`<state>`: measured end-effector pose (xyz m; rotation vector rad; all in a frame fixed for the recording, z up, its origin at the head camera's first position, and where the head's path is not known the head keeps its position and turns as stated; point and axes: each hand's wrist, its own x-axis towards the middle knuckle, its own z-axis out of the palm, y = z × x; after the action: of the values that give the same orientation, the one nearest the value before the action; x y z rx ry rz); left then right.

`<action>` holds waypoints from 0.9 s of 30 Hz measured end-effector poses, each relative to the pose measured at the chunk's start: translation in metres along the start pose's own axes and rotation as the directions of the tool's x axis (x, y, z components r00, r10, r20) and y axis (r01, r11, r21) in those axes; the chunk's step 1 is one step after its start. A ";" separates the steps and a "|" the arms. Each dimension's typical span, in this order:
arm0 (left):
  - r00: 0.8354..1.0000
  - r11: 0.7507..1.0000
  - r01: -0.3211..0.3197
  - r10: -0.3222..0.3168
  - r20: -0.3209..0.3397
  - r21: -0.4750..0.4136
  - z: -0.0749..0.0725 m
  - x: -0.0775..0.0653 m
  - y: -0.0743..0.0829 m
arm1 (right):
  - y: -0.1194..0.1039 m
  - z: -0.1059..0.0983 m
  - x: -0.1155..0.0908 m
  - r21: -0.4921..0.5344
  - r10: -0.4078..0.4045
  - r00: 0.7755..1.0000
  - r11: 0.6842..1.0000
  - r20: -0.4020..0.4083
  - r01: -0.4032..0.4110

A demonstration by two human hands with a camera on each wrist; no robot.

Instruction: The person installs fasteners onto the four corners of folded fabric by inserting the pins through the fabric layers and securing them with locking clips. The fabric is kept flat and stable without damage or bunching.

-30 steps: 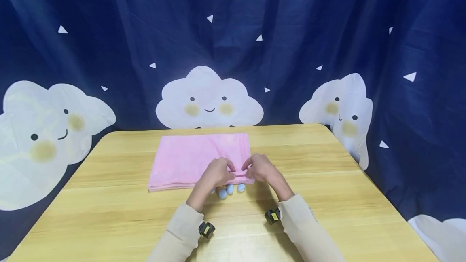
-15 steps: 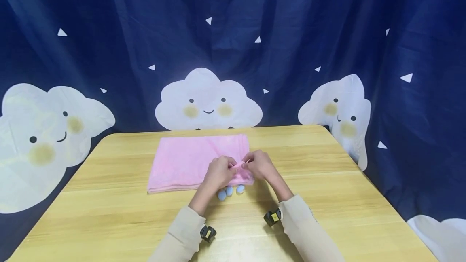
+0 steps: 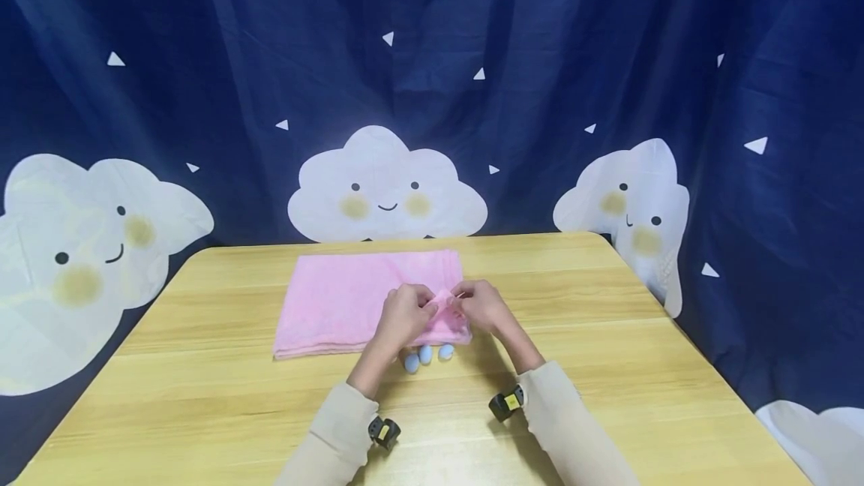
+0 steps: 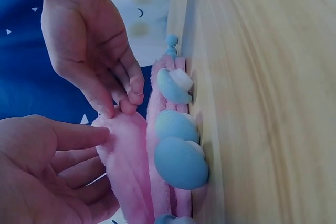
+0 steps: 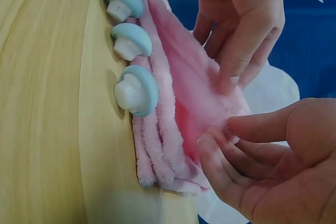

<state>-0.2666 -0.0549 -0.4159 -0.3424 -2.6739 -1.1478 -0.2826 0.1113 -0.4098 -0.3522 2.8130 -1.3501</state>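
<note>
A pink plush cloth [image 3: 337, 298] lies folded in layers on the table. At its near right corner my left hand [image 3: 403, 315] pinches a raised top fold between thumb and fingers. Close beside it, my right hand [image 3: 482, 307] pinches the same fold, as the right wrist view shows. Along the cloth's near edge sit several mushroom-shaped pieces [image 5: 137, 92] with pale blue caps and white stems. In the left wrist view one blue cap [image 4: 181, 162] stands close to the layered edge. My left arm partly hides this row in the head view.
The wooden table [image 3: 202, 411] reaches out around the cloth on all sides. Behind it hangs a dark blue curtain [image 3: 432, 36] with white clouds and triangles. A small black device [image 3: 385, 433] is on each sleeve cuff.
Both hands have lifted the cloth's near right fold a little, so it now stands up in a peak between them. The visible mushroom-shaped pieces stay by the edge.
</note>
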 end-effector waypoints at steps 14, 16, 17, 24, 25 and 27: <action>0.999 0.999 0.034 -0.034 0.007 -0.020 -0.003 0.001 0.000 | -0.003 -0.006 0.000 0.013 0.026 1.000 1.000 -0.013 -0.026; 0.999 0.999 0.039 -0.039 0.006 -0.024 -0.003 0.002 -0.001 | -0.003 -0.011 -0.001 0.022 0.034 0.999 0.999 -0.036 -0.033; 0.999 0.999 0.043 -0.042 0.005 -0.024 -0.003 0.002 -0.001 | -0.002 -0.014 -0.001 0.023 0.040 0.998 0.999 -0.052 -0.039; 0.999 0.999 0.046 -0.046 -0.003 -0.025 -0.007 0.002 0.001 | 0.008 -0.036 0.000 -0.124 0.052 0.986 0.990 -0.160 -0.072; 0.999 0.999 0.044 -0.045 -0.002 -0.027 -0.007 0.001 0.001 | 0.010 -0.039 -0.001 -0.153 0.058 0.984 0.985 -0.166 -0.084; 0.999 0.999 0.041 -0.041 -0.001 -0.032 -0.008 0.001 0.001 | 0.013 -0.044 -0.002 -0.195 0.081 0.983 0.974 -0.168 -0.114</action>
<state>-0.2663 -0.0595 -0.4096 -0.2930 -2.6757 -1.2031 -0.2879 0.1537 -0.3925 -0.1077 3.0630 -1.1209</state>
